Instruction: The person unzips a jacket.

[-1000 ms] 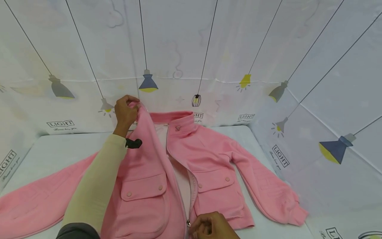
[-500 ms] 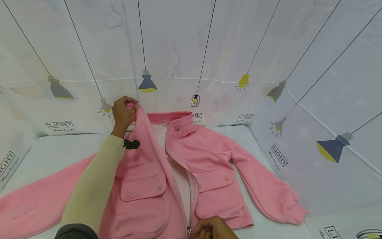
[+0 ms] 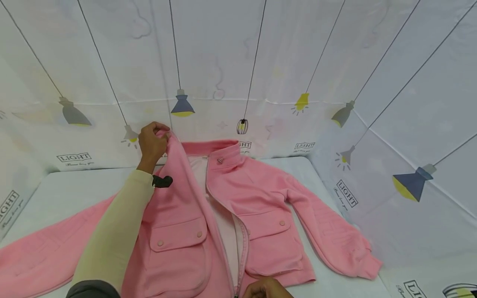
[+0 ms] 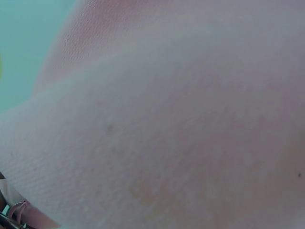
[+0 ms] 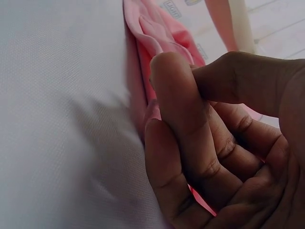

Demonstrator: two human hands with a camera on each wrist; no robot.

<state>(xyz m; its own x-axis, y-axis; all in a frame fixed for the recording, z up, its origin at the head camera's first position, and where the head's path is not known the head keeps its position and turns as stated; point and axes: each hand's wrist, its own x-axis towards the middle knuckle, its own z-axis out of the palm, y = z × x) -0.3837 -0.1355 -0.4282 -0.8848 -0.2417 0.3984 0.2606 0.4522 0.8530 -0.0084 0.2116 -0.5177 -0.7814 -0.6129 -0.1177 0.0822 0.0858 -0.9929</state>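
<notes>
Behind pink jkt [image 3: 199,207], lamp-print bkdrop [image 3: 208,54]

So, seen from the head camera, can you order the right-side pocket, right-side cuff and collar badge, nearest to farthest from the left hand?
From the left hand:
1. Collar badge: slightly right and below
2. Pocket: lower right
3. Cuff: far lower right

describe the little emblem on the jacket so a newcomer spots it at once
Find the pink jacket on the white table, then its upright collar. In the head view, the emblem sits on the collar's right end. Unlike the round buttons on the pocket flaps, it is dark and angular.
</notes>
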